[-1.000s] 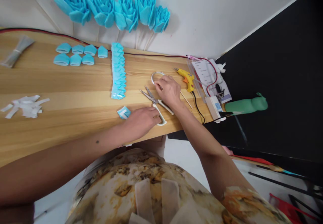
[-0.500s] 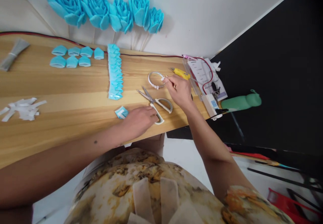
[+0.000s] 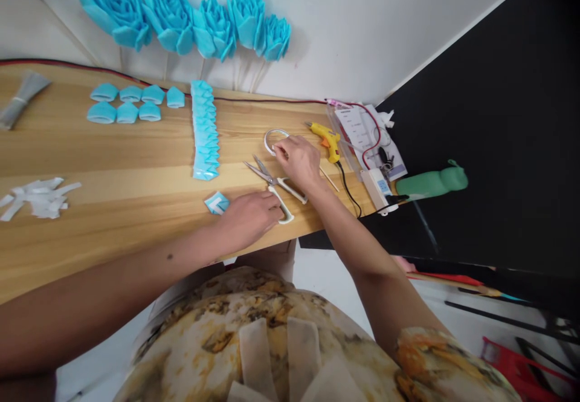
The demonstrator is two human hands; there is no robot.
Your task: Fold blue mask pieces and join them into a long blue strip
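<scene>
The worktop (image 3: 136,154) looks like smooth wood, its grain showing under a faint sheen. Near the middle of the frame lie scissors (image 3: 272,181) with shiny metal blades and white handles that seem plastic; the white ring (image 3: 266,141) just above looks smooth. Along the upper left, the blue flowers (image 3: 168,15) are matt and soft, like felt, and so are the small petals (image 3: 103,93) below them. The folded blue strip (image 3: 205,130) has glossy glints. Towards the right, the glue gun (image 3: 330,138) appears to be yellow plastic, the green bottle (image 3: 428,183) mostly matt, the printed sheet (image 3: 356,126) paper.
</scene>
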